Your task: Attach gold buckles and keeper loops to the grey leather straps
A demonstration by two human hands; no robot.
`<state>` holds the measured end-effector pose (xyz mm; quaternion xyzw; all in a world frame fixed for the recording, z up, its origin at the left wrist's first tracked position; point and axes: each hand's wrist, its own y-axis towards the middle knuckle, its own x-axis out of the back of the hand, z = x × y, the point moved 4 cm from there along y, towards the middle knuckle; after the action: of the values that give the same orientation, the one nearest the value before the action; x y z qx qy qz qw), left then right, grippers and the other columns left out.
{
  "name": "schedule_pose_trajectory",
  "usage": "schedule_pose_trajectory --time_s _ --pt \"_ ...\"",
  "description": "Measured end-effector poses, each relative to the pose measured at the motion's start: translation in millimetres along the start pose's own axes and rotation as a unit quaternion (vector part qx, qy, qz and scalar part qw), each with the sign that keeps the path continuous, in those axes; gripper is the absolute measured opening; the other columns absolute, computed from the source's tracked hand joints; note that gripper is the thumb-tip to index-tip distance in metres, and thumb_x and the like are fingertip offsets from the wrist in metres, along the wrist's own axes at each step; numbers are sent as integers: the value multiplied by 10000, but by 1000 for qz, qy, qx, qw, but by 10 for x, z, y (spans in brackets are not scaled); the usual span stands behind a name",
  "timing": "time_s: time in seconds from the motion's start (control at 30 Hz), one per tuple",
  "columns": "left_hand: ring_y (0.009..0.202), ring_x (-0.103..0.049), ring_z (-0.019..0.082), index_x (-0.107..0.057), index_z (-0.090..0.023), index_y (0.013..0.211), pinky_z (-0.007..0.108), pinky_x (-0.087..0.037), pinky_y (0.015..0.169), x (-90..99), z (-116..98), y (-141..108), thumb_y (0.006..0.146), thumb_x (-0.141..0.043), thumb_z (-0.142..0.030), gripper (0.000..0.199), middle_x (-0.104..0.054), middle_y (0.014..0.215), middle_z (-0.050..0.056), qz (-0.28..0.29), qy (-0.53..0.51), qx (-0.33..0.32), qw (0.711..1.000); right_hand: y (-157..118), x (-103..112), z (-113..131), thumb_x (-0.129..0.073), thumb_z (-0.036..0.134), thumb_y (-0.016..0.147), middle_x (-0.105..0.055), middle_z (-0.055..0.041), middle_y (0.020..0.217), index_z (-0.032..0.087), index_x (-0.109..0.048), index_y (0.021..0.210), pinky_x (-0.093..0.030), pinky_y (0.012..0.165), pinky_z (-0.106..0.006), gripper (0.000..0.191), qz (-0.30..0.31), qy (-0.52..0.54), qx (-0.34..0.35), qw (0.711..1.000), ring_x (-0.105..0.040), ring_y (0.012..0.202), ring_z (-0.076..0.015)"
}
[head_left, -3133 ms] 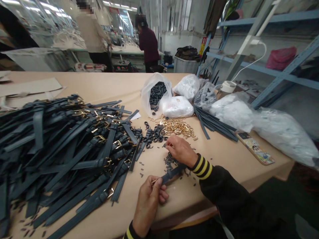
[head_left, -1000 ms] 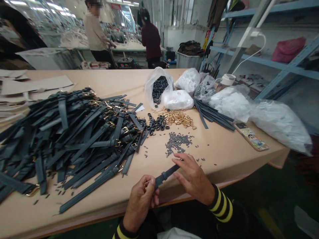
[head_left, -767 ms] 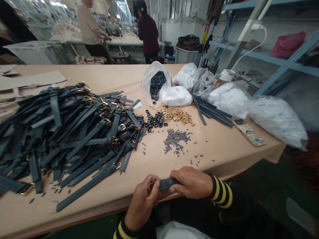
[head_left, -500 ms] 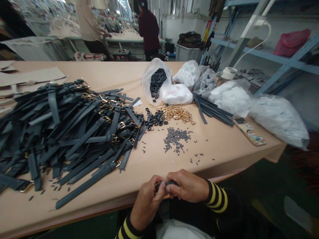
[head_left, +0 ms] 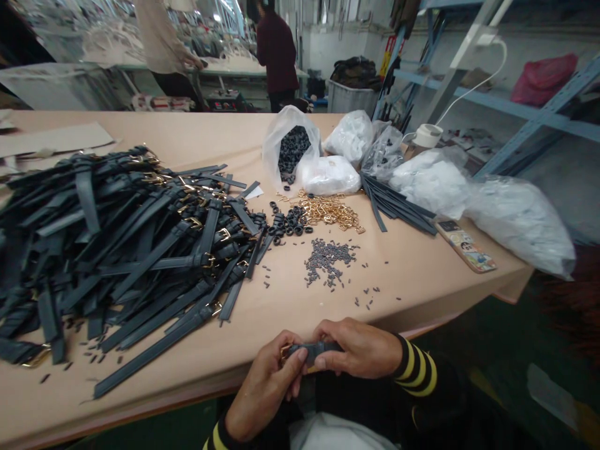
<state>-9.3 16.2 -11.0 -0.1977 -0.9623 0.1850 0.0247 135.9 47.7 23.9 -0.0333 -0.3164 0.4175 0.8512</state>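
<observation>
at 6 o'clock our left hand (head_left: 264, 385) and right hand (head_left: 356, 347) clamp their fingers together on a dark grey watch strap (head_left: 313, 352) with a gold buckle (head_left: 285, 354); we pinch firmly, clear of the strap pile (head_left: 145, 255) at 9 o'clock

Both hands sit close together at the bottom of the view, almost meeting. The left hand (head_left: 263, 386) is angled up from below, its fingers curled inward and its thumb pressed on top. The right hand (head_left: 357, 349) reaches in from the side, nearly level, with its fingers closed and pointing toward the left hand (knuckles facing up). Each forearm disappears into a dark sleeve (head_left: 435, 400) with a yellow-striped cuff (head_left: 416, 365); the right arm lies wider out.
</observation>
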Motion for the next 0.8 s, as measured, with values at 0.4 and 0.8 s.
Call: schedule_pose_trajectory --time_s 0.4,0.8 --pt "472 -386 81 -455 -184 733 194 -297 449 -18 -2 32 830 -449 -353 194 -406 541 -63 -39 143 -25 989 -22 -90 -55 -342 136 849 -506 30 506 154 -552 658 -388 533 -185 284 46 10 15 999 -495 475 -89" --pt "380 -350 48 -410 -181 840 179 -220 375 -87 27 -28 825 -383 -497 317 -505 606 -19 82 -1 -18 996 -12 -57 7 -390 255 851 -451 39 540 159 -525 672 -270 448 -183 243 38 9 23 999 -383 469 -79"
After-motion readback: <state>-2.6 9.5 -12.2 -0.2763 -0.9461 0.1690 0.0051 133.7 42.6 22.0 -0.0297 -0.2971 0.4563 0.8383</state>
